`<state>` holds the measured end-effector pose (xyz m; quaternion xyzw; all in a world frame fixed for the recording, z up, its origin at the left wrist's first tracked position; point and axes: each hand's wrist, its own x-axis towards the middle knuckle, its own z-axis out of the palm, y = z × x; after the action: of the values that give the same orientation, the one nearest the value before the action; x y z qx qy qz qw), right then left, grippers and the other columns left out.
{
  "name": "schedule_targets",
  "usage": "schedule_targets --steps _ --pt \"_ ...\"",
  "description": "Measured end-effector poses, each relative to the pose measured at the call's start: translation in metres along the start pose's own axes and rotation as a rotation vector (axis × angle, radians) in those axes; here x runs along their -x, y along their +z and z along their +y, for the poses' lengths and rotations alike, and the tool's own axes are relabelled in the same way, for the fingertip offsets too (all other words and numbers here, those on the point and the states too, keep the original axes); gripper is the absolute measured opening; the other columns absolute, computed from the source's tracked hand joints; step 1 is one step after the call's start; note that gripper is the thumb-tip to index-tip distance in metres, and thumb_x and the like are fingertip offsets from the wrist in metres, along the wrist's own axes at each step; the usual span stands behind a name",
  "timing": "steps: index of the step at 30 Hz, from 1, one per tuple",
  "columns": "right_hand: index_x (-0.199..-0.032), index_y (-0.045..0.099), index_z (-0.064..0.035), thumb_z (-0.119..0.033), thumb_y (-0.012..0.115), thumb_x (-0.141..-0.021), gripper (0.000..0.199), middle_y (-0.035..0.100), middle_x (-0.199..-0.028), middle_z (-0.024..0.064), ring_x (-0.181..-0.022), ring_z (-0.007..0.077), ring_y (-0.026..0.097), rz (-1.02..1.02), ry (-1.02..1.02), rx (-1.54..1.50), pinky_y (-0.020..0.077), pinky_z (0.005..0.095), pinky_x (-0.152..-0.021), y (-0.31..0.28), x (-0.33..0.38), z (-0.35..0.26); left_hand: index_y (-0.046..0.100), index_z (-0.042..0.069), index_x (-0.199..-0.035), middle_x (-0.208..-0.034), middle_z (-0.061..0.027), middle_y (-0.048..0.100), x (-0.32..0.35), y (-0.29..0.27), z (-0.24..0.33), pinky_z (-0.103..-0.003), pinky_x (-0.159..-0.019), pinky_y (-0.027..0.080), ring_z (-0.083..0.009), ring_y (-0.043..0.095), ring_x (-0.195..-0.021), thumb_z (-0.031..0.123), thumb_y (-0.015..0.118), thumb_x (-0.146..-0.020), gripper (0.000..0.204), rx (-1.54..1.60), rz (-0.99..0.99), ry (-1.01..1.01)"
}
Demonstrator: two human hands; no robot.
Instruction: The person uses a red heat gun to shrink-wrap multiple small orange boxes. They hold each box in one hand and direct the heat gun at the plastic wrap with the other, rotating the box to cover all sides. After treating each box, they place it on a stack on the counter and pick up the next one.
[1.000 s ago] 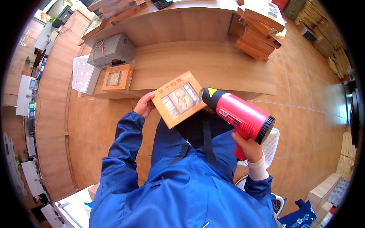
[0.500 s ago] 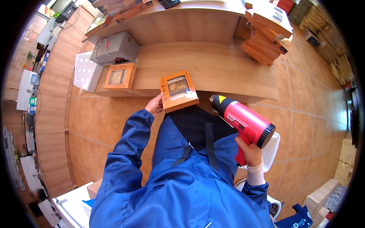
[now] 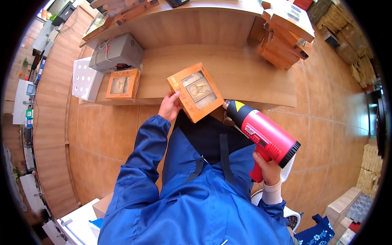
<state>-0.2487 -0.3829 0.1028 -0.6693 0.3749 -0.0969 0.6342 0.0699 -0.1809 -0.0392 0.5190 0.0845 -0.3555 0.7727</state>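
My left hand [image 3: 170, 107] grips an orange window box [image 3: 184, 99] by its left edge, with the thumb on the front. Pale pieces show through its clear window, and the box is tilted in the air in front of the low shelf. My right hand [image 3: 268, 168] is wrapped round the handle of a red heat gun [image 3: 267, 132] with a black rear cap. The gun's metal nozzle points at the right edge of the box, close to it; I cannot tell whether they touch.
A wooden bench with a low shelf [image 3: 228, 61] spans the front. A second orange window box [image 3: 123, 84], a grey machine [image 3: 117, 53] and a white perforated box [image 3: 86, 79] stand at its left. Orange boxes [image 3: 281, 47] are stacked at the right. A white basket [image 3: 287, 167] is beside my right hand.
My left hand has turned and tilted the box, so its window faces me more and its right corner sits nearer the nozzle. The heat gun has shifted slightly.
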Motion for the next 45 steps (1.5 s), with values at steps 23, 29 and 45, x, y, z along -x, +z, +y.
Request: schedule_targets --steps 23,29,45 --pt "-0.089 0.059 -0.0045 -0.004 0.068 -0.078 0.015 0.057 -0.078 -0.0006 -0.067 0.0077 0.051 0.036 -0.154 -0.075 0.0416 0.0222 -0.059 -0.004 0.018 -0.031 0.046 0.007 -0.110 -0.104 -0.0063 0.060 0.118 0.025 0.000 -0.035 -0.081 0.051 -0.0180 0.061 -0.094 0.013 0.056 -0.086 0.027 0.241 -0.080 0.241" --pt "-0.090 0.058 -0.0041 -0.003 0.066 -0.079 0.014 0.057 -0.079 0.0003 -0.069 0.0088 0.053 0.001 -0.153 -0.050 0.0432 0.0235 -0.061 -0.010 0.037 -0.026 0.049 0.007 -0.112 -0.107 -0.0081 0.060 0.126 0.016 0.011 -0.037 -0.086 0.050 -0.0199 0.060 -0.097 0.017 0.052 -0.089 0.026 0.238 0.006 0.321" --pt "-0.101 0.059 -0.0029 -0.004 0.070 -0.076 0.028 0.060 -0.091 0.0024 -0.082 0.0119 0.056 -0.222 -0.070 -0.095 0.0456 0.0264 -0.072 -0.010 0.044 -0.014 0.049 0.008 -0.111 -0.106 -0.0070 0.059 0.128 0.007 0.021 -0.039 -0.084 0.051 -0.0208 0.060 -0.097 0.016 0.057 -0.085 0.028 0.323 0.149 0.376"
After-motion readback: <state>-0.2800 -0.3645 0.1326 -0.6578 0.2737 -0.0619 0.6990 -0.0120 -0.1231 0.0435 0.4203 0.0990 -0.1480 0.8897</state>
